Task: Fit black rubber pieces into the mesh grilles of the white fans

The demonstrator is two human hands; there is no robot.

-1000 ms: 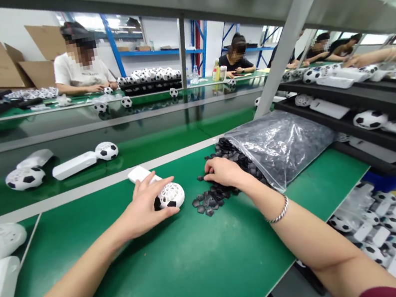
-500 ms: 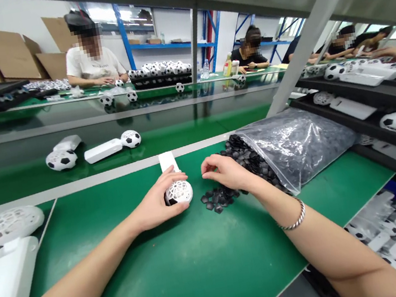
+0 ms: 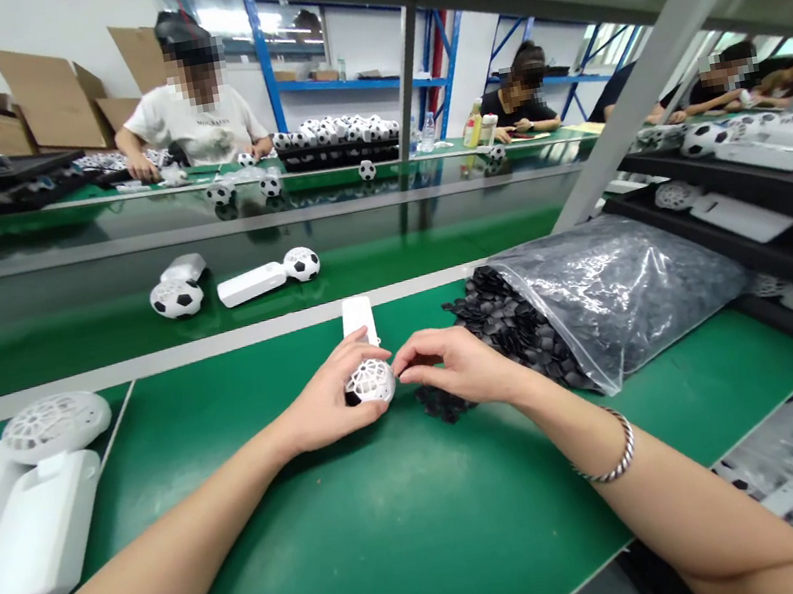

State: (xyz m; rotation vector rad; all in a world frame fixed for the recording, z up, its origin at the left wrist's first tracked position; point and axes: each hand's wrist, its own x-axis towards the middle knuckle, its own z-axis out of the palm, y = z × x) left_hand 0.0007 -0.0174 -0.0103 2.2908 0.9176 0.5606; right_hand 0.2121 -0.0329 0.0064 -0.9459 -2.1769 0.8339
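Observation:
My left hand (image 3: pixel 332 389) is wrapped round the round head of a white fan (image 3: pixel 372 380) with an open lattice face and a black patch low on its left. The white handle (image 3: pixel 358 316) points away from me on the green table. Thumb and fingertips of my right hand (image 3: pixel 453 363) are pinched together close to the head's right edge; whatever lies between them is too small to make out. Small black pieces (image 3: pixel 446 404) lie in a loose pile under and beside my right hand. More black pieces (image 3: pixel 514 323) spill from a clear plastic bag (image 3: pixel 630 283).
White fans (image 3: pixel 32 530) lie at the left. On the green belt beyond the pale rail (image 3: pixel 148 357) rest two football-patterned fans (image 3: pixel 176 298). Black trays of fans (image 3: pixel 756 222) stand at the right beside a slanted metal post (image 3: pixel 638 104). People sit across the line.
My right hand has come leftward to the fan head, its fingertips now at the edge. The whole view has shifted slightly. Across the line, a person in white has spread their arms apart.

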